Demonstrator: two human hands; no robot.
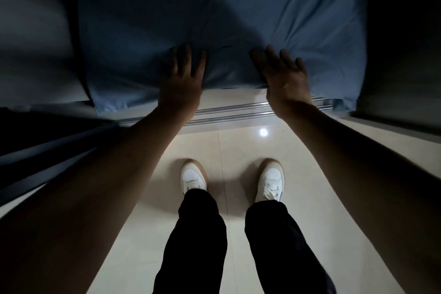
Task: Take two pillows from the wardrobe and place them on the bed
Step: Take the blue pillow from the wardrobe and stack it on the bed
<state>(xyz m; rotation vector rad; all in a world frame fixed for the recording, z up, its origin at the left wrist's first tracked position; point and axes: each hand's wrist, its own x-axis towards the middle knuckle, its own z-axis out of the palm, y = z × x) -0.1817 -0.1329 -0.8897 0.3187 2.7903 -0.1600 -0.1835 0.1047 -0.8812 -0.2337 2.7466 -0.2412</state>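
A large blue pillow (238, 19) fills the open wardrobe in front of me, and its lower edge hangs out over the sliding-door track (229, 113). My left hand (183, 81) lies on the pillow's lower edge with fingers spread over the fabric and the thumb hidden beneath. My right hand (284, 79) grips the same edge further right, fingers up on the fabric and thumb tucked under it. A pale grey shape (35, 43) left of the pillow is too dark to identify. No bed is in view.
A dark sliding door panel (35, 145) stands at the lower left, and a dark wardrobe panel (401, 55) at the right. I stand in white shoes (193, 178) on a glossy cream tiled floor (238, 148), close to the track.
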